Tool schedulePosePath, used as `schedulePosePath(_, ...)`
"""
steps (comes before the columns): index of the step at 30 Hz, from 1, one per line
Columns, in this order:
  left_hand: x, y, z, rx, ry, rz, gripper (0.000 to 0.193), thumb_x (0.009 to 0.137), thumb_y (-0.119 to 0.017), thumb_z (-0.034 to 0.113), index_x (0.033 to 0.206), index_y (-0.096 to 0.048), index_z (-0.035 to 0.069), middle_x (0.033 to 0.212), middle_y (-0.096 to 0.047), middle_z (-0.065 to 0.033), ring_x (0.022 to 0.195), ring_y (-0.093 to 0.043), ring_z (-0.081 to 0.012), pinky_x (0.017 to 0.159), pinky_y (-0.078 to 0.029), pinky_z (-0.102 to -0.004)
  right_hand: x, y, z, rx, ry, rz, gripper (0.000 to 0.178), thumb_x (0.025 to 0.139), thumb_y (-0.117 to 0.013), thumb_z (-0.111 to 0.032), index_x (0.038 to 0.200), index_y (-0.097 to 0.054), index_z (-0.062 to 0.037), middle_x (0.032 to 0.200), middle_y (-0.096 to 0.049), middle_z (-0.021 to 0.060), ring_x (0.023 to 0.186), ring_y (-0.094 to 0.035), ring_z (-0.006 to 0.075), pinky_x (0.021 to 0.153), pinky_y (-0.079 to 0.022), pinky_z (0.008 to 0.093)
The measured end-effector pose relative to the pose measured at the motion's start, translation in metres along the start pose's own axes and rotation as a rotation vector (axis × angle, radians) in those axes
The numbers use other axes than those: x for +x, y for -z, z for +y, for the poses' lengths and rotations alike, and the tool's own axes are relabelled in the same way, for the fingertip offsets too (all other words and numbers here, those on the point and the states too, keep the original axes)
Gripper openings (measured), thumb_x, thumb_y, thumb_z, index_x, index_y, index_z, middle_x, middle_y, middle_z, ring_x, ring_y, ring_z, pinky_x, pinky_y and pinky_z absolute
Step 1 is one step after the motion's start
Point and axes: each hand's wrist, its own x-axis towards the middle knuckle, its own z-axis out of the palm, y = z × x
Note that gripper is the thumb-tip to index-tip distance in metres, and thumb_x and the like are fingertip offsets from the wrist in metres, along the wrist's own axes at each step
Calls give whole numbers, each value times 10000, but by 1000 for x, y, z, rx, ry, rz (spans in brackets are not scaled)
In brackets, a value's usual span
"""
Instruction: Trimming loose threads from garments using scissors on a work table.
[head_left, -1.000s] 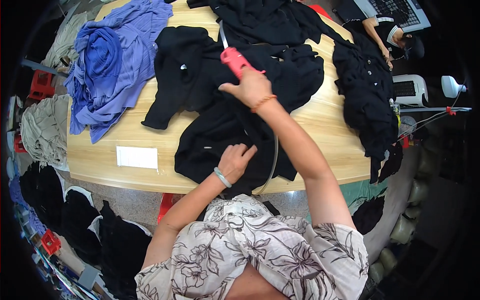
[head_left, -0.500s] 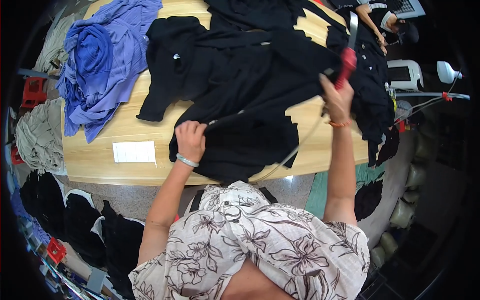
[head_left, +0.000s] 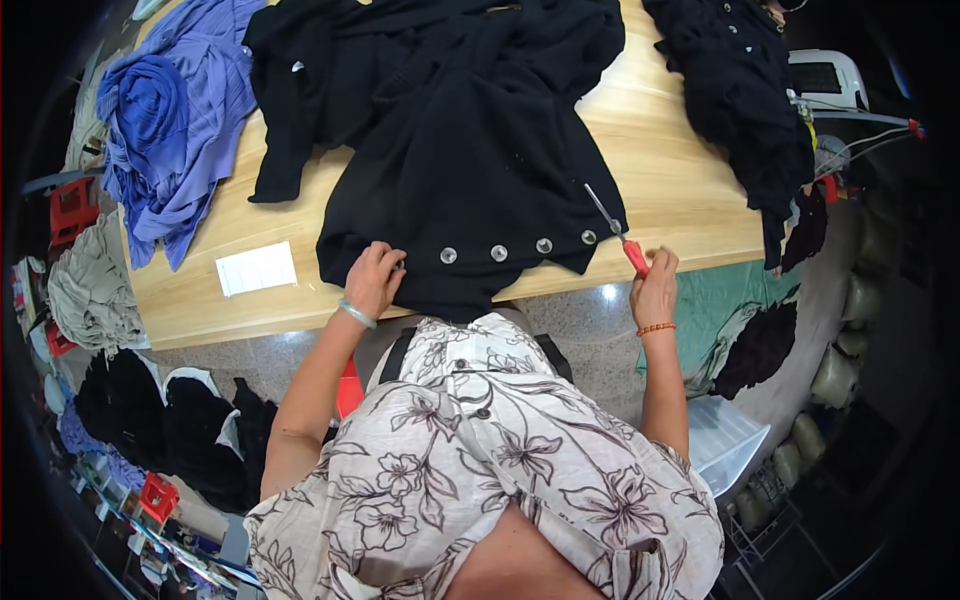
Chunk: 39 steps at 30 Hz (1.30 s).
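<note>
A black knit cardigan point(head_left: 470, 170) lies on the table, with a row of several shiny round buttons point(head_left: 499, 253) along its near edge. At the left end of that row my left hand point(head_left: 374, 280) is closed, its fingers pinching the cardigan's edge. My right hand point(head_left: 655, 290) grips the red handle of a pair of scissors point(head_left: 634, 255), just off the right side of the cardigan. The slim metal blades point away from me and to the left, close to the rightmost button. Part of the handle is hidden by my fingers.
Lilac-blue knitwear point(head_left: 180, 130) is heaped at the table's left. A white paper slip point(head_left: 257, 270) lies on the wooden table point(head_left: 190, 310). Another black buttoned garment point(head_left: 735, 110) hangs over the right edge. Below stand a clear plastic bin point(head_left: 725, 440) and a red stool point(head_left: 72, 208).
The buttoned edge has been brought round to face me. My right hand has lowered with the scissors from above the cardigan to its near right side. My left hand still pinches the cloth.
</note>
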Motion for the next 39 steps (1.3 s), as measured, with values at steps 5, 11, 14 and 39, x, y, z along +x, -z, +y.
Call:
schedulePosePath(5, 0, 1, 1, -35, 93, -66, 236, 741, -693, 28, 940, -575, 73, 912, -521, -102, 836, -583, -294, 705, -490, -386, -22, 14, -35, 628, 290, -115, 432, 870, -546, 24, 1289, -474, -52, 1208, -584, 183, 1091, -584, 361, 918, -472, 402)
schedulePosePath(11, -2, -4, 2, -27, 90, -17, 218, 744, -675, 21, 934, -582, 70, 899, -524, -100, 834, -586, -291, 701, -491, -381, -43, -20, -78, 306, 722, -419, 267, 810, -663, -119, 1059, -586, -64, 889, -604, 179, 886, -569, 367, 771, -466, 450)
schedulePosePath(14, -3, -10, -5, -134, 176, 32, 184, 736, -662, 18, 904, -599, 58, 855, -530, -102, 821, -579, -283, 695, -485, -379, -51, -23, -112, 230, 676, -547, 215, 832, -634, -175, 999, -577, -52, 801, -640, 194, 808, -628, 381, 744, -485, 480)
schedulePosePath(39, 44, -54, 47, -1, -79, -129, 257, 716, -766, 157, 889, -591, 84, 843, -558, -68, 849, -548, -299, 733, -459, -412, -82, -4, -83, 240, 520, -491, 270, 884, -578, -233, 1084, -582, -52, 937, -666, 207, 929, -640, 365, 795, -501, 467)
